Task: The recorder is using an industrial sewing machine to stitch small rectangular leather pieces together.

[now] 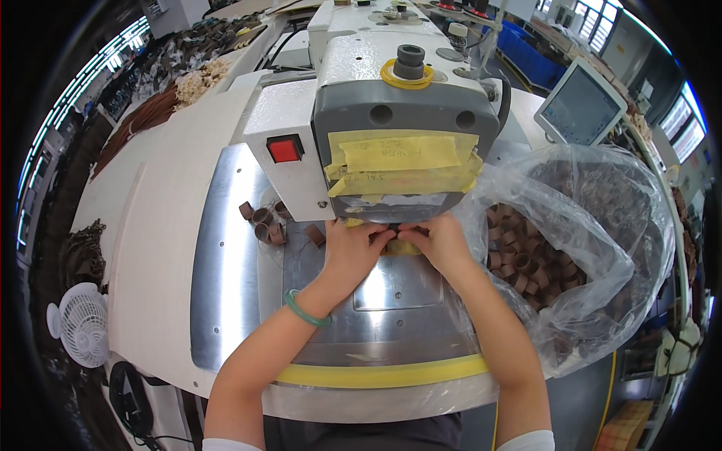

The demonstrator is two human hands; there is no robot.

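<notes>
Under the head of a white and grey sewing machine [398, 113], my two hands meet with the fingertips close together. My left hand [353, 244], a green bangle [304, 310] on its wrist, is closed in a pinch. My right hand [442, 239] pinches from the other side. A small dark piece [394, 228] shows between the fingertips, too covered to name. Left of my hands, several brown ring-shaped bands [262, 216] lie on the metal plate [226, 301]. Many more brown bands [523, 261] fill a clear plastic bag [602, 278] on the right.
A yellow strip [383, 373] runs along the table's near edge. On the machine's left side is a red switch [284, 149]. A screen [580, 101] stands at the back right, a white fan [81, 323] at the far left. Cloth and brown cords [139, 124] lie at the back left.
</notes>
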